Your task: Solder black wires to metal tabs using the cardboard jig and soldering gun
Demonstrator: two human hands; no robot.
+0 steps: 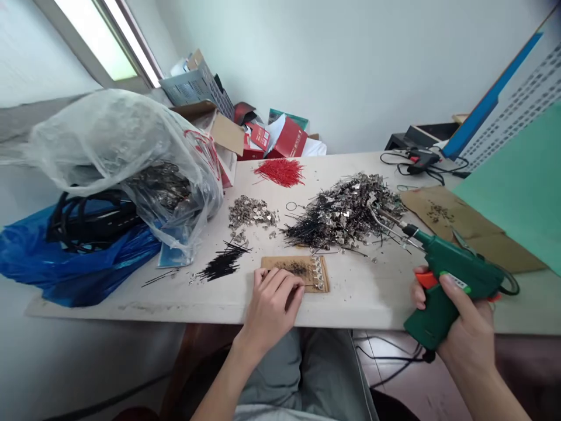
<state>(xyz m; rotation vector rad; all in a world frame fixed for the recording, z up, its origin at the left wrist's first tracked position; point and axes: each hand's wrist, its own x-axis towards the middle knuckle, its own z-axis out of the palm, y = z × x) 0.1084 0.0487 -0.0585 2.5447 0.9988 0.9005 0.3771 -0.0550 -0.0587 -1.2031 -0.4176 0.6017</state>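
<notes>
My right hand (467, 321) is wrapped round the handle of a green soldering gun (460, 266) with an orange trigger. The gun's metal tip points left, over the right side of a big pile of black wires with metal pieces (346, 210). My left hand (274, 292) rests on the left part of a small brown board (324, 275), fingers bent and close together; whatever they pinch is too small to make out. Small metal pieces (318, 273) stand in a row along the board's right side, and dark marks cover its middle.
Black wires (223, 261), loose metal pieces (249, 211) and red wires (280, 172) lie in piles. Plastic bags (127, 140) fill the left side. Boxes (287, 137) stand behind. Brown cardboard (495, 245) and a black-and-red tool (423, 159) with cables lie to the right.
</notes>
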